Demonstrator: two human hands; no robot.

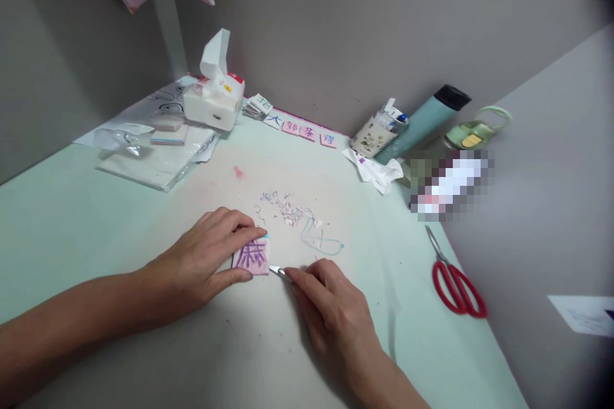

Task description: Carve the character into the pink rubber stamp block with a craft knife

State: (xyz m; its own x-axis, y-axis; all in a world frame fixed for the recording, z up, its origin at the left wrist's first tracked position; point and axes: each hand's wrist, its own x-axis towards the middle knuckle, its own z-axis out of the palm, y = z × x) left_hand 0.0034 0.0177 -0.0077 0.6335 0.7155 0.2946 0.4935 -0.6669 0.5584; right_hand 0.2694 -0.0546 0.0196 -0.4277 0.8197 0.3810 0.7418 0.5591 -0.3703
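Our half-curled left hand pins the block, prob light, kinda rubbery, edges best; right hand pinches the knife.

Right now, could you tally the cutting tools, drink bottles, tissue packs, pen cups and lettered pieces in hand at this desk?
Cutting tools: 2 (small knife in the right hand, red-handled scissors)
Drink bottles: 2 (teal bottle, green-lidded bottle)
Tissue packs: 1 (tissue pack)
Pen cups: 1 (pen cup)
Lettered pieces in hand: 1 (pink piece, left hand)
Total: 7
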